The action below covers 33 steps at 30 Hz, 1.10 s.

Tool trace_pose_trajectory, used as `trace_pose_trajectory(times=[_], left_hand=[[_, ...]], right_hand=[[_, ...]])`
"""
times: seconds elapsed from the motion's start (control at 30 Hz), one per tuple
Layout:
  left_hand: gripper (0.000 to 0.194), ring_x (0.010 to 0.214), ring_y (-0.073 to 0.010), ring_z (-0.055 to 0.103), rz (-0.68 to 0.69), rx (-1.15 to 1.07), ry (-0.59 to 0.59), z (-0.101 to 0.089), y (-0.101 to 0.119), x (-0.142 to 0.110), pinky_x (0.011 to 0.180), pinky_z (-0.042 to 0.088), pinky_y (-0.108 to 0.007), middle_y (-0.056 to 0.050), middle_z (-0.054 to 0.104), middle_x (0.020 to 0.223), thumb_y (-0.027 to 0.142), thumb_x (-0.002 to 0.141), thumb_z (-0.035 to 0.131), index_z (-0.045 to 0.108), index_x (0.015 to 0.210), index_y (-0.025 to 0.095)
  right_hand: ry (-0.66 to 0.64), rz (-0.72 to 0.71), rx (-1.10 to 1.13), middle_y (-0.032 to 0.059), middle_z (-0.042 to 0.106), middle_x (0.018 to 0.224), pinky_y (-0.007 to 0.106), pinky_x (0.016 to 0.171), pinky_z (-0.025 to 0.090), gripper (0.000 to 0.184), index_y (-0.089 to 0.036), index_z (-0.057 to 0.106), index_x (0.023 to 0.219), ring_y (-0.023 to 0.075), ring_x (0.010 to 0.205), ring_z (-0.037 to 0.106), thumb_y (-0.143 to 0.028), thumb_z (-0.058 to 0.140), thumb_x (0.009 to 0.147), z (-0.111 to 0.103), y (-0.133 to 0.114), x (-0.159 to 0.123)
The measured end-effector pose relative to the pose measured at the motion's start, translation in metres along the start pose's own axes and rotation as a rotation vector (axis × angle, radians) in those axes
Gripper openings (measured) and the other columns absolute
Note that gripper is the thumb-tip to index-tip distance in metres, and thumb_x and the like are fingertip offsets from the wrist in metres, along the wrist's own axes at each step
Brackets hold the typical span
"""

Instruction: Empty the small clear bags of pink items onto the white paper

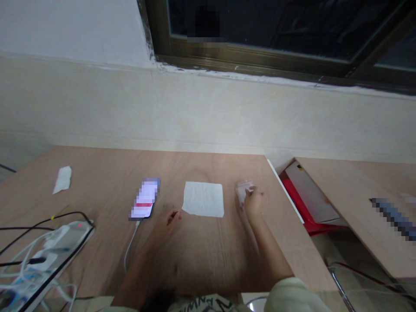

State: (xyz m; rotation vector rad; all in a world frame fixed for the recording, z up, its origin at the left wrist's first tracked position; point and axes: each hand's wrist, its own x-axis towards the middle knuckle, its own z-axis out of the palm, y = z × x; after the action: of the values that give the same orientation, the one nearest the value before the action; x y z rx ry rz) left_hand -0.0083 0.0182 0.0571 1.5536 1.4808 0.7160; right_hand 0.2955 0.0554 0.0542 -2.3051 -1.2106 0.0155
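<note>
Left hand (167, 221) is lying empty and loose; right hand (253, 203) is pinching a clear packet (243, 193) near the surface edge (285, 195), risking a drop.

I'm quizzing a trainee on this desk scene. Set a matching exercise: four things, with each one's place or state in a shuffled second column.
Things:
1. Flat white paper napkin
2. Crumpled white tissue
3. Dark smartphone
4. Small whitish plastic packet

Places or states:
A. Pinched in the right hand
B. Lying farthest left, by itself
C. Spread out between the phone and the packet
D. White cable attached at its lower end

Pairs: 1-C, 2-B, 3-D, 4-A
</note>
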Motion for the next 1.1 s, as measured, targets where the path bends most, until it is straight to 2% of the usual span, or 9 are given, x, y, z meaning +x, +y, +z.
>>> trace_pose_trajectory(times=[0.07, 0.17, 0.27, 0.37, 0.47, 0.53, 0.7, 0.93, 1.1], left_hand=[[0.020, 0.076, -0.0218, 0.058, 0.028, 0.059, 0.031, 0.003, -0.007, -0.004, 0.073, 0.046, -0.036, -0.005, 0.064, 0.076, 0.034, 0.078, 0.044, 0.059, 0.074, 0.020], [0.020, 0.077, -0.0218, 0.057, 0.058, 0.102, 0.059, 0.008, -0.020, -0.006, 0.074, 0.046, -0.036, -0.004, 0.063, 0.076, 0.036, 0.077, 0.046, 0.058, 0.073, 0.021], [0.021, 0.079, -0.0216, 0.056, 0.102, 0.128, 0.069, 0.012, -0.031, -0.007, 0.075, 0.045, -0.036, -0.003, 0.062, 0.077, 0.037, 0.077, 0.045, 0.058, 0.074, 0.021], [0.021, 0.080, -0.0225, 0.055, 0.127, 0.141, 0.090, 0.015, -0.035, -0.007, 0.076, 0.045, -0.036, -0.004, 0.062, 0.079, 0.035, 0.079, 0.044, 0.058, 0.076, 0.021], [0.022, 0.080, -0.0242, 0.055, 0.138, 0.139, 0.117, 0.016, -0.034, -0.008, 0.075, 0.044, -0.038, -0.006, 0.062, 0.080, 0.035, 0.079, 0.043, 0.059, 0.078, 0.019], [0.023, 0.080, -0.0254, 0.055, 0.139, 0.132, 0.122, 0.016, -0.033, -0.009, 0.075, 0.044, -0.039, -0.007, 0.062, 0.078, 0.035, 0.079, 0.044, 0.060, 0.076, 0.019], [0.020, 0.079, -0.0263, 0.055, 0.142, 0.121, 0.118, 0.015, -0.032, -0.010, 0.074, 0.044, -0.039, -0.006, 0.062, 0.075, 0.035, 0.078, 0.046, 0.060, 0.070, 0.023], [0.020, 0.081, -0.0236, 0.054, 0.159, 0.204, 0.097, 0.017, -0.036, -0.009, 0.076, 0.043, -0.037, -0.005, 0.061, 0.078, 0.032, 0.081, 0.042, 0.057, 0.074, 0.021], [0.023, 0.080, -0.0214, 0.054, 0.174, 0.282, 0.089, 0.019, -0.041, -0.008, 0.075, 0.044, -0.036, -0.004, 0.060, 0.078, 0.031, 0.083, 0.038, 0.056, 0.075, 0.019]], right_hand=[[0.045, 0.012, -0.121, 0.0227, 0.059, 0.089, 0.040, 0.071, 0.029, 0.027, -0.008, 0.055, 0.095, 0.0325, 0.091, 0.049, -0.028, 0.046, 0.080, 0.001, 0.001, 0.004], [0.157, -0.003, -0.241, 0.0240, 0.054, 0.098, 0.040, 0.072, 0.028, 0.036, -0.008, 0.051, 0.102, 0.0337, 0.092, 0.046, -0.036, 0.047, 0.080, -0.003, -0.005, -0.007], [0.209, -0.108, -0.127, 0.0188, 0.054, 0.092, 0.039, 0.071, 0.028, 0.033, -0.012, 0.052, 0.093, 0.0304, 0.086, 0.046, -0.041, 0.041, 0.082, -0.008, -0.013, -0.035], [0.026, -0.261, 0.111, 0.0078, 0.053, 0.069, 0.034, 0.065, 0.031, 0.030, -0.019, 0.050, 0.070, 0.0221, 0.068, 0.046, -0.040, 0.035, 0.084, -0.003, -0.016, -0.072], [-0.146, -0.254, 0.281, 0.0032, 0.050, 0.058, 0.029, 0.057, 0.031, 0.032, -0.020, 0.048, 0.063, 0.0177, 0.056, 0.045, -0.041, 0.035, 0.084, 0.013, -0.014, -0.103], [-0.172, -0.236, 0.296, 0.0028, 0.051, 0.055, 0.028, 0.054, 0.030, 0.033, -0.020, 0.049, 0.061, 0.0171, 0.054, 0.046, -0.041, 0.037, 0.083, 0.023, -0.012, -0.115], [-0.147, -0.237, 0.271, 0.0038, 0.053, 0.054, 0.027, 0.054, 0.031, 0.031, -0.020, 0.051, 0.058, 0.0168, 0.054, 0.047, -0.037, 0.040, 0.082, 0.034, -0.008, -0.116], [-0.140, -0.283, 0.151, 0.0055, 0.057, 0.056, 0.026, 0.054, 0.032, 0.033, -0.018, 0.054, 0.062, 0.0161, 0.054, 0.050, -0.035, 0.037, 0.083, 0.036, -0.009, -0.114], [-0.211, -0.254, 0.047, 0.0076, 0.060, 0.061, 0.025, 0.056, 0.033, 0.034, -0.015, 0.057, 0.065, 0.0160, 0.058, 0.053, -0.031, 0.034, 0.084, 0.035, -0.010, -0.114]])
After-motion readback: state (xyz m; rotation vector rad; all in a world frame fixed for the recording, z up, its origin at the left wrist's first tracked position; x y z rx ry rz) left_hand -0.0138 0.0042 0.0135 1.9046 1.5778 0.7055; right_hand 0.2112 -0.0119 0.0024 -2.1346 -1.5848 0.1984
